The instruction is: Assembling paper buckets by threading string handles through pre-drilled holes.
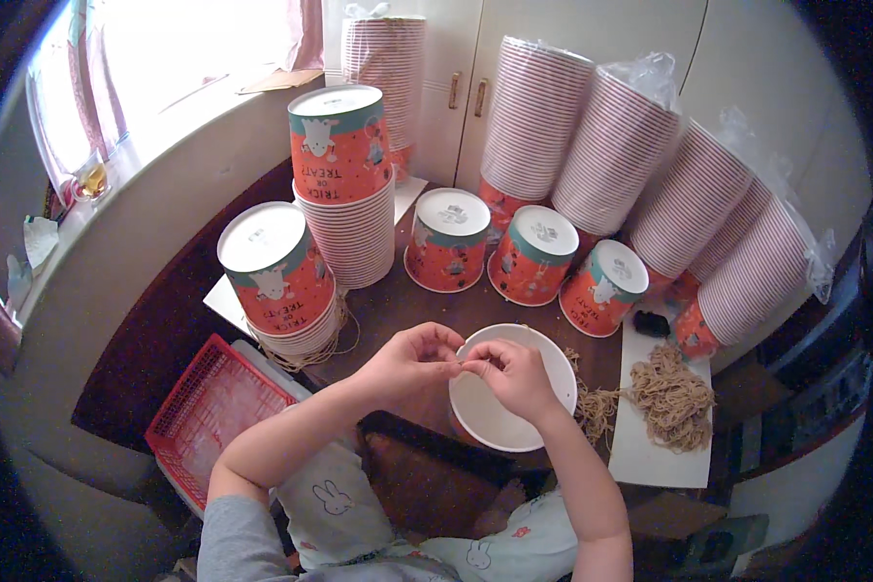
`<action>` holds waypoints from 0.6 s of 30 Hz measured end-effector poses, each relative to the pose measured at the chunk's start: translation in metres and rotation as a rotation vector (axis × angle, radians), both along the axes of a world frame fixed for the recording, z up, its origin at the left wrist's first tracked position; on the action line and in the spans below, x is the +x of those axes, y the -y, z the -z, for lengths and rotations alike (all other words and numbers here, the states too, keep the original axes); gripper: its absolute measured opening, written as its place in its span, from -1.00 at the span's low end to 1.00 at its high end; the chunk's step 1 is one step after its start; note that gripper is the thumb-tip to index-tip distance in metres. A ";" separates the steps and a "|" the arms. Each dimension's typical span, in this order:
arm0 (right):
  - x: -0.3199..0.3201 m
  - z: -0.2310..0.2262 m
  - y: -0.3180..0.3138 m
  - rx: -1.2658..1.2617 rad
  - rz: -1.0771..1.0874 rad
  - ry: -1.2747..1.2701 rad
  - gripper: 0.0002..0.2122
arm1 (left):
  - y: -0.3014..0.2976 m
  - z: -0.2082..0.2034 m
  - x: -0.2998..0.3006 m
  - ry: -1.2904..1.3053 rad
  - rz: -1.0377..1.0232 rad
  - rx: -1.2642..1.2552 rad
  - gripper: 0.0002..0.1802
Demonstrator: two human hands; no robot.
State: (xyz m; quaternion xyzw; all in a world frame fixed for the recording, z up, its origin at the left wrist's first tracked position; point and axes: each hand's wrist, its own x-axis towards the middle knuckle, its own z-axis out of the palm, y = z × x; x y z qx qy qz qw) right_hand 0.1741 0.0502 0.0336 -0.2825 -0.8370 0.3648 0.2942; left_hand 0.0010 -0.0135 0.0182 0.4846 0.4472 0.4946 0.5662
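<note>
A paper bucket (512,434) with a white inside stands upright in front of me, its mouth tilted toward me. My left hand (419,355) is at the left of its rim, thumb and forefinger pinched. My right hand (510,374) reaches over the opening with its fingers closed, and its fingertips meet the left hand's. What lies between the fingertips is too small to make out. Beside the bucket on the right lies loose tan twine (597,412), with a bigger tangled heap of twine (671,396) on a white board.
Upside-down orange buckets (446,242) stand behind the open one. Bucket stacks rise at left (349,233) and, in plastic wrap, at back right (611,145). More twine (344,335) hangs around the nearer left stack. A red basket (189,398) sits lower left; a small black object (652,323) lies right.
</note>
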 end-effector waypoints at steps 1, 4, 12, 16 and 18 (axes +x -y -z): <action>0.000 0.001 -0.001 -0.047 -0.006 -0.010 -0.90 | -0.001 0.002 -0.002 0.029 0.042 0.015 -0.69; 0.001 0.001 -0.002 -0.115 -0.006 -0.011 -0.90 | -0.001 0.001 -0.003 0.018 0.066 0.034 -0.67; 0.001 0.004 -0.001 -0.161 -0.022 0.039 -0.86 | 0.002 0.000 0.002 -0.084 -0.071 0.090 -0.71; 0.002 0.010 -0.002 -0.188 -0.040 0.038 -0.85 | 0.002 0.001 0.005 -0.121 -0.163 0.130 -0.77; 0.002 0.012 -0.003 -0.198 -0.048 0.034 -0.85 | 0.002 -0.001 0.006 -0.127 -0.198 0.146 -0.79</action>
